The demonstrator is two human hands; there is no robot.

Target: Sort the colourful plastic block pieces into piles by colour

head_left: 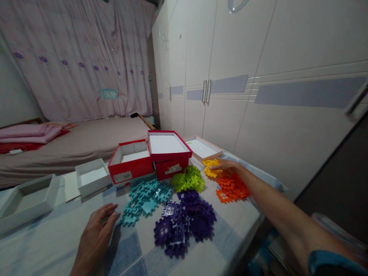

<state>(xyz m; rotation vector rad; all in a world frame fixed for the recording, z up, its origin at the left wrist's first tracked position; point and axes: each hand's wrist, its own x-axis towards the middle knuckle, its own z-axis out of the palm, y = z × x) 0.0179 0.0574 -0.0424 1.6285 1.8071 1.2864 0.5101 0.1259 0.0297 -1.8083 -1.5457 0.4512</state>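
My right hand reaches across to the yellow interlocking plastic tiles, with its fingers closed on them at the far right of the table. Just in front of it lies a heap of orange tiles. My left hand rests near the table's front left, its fingers loosely bent and holding nothing. Right of that hand is a spread of teal tiles. Dark purple tiles are piled in the front middle, and lime green tiles lie behind them.
Two red boxes stand behind the tiles, the right one with a white-lined red lid on top. A pale shallow lid lies behind. Grey-white box parts are at left. A wardrobe borders the back right.
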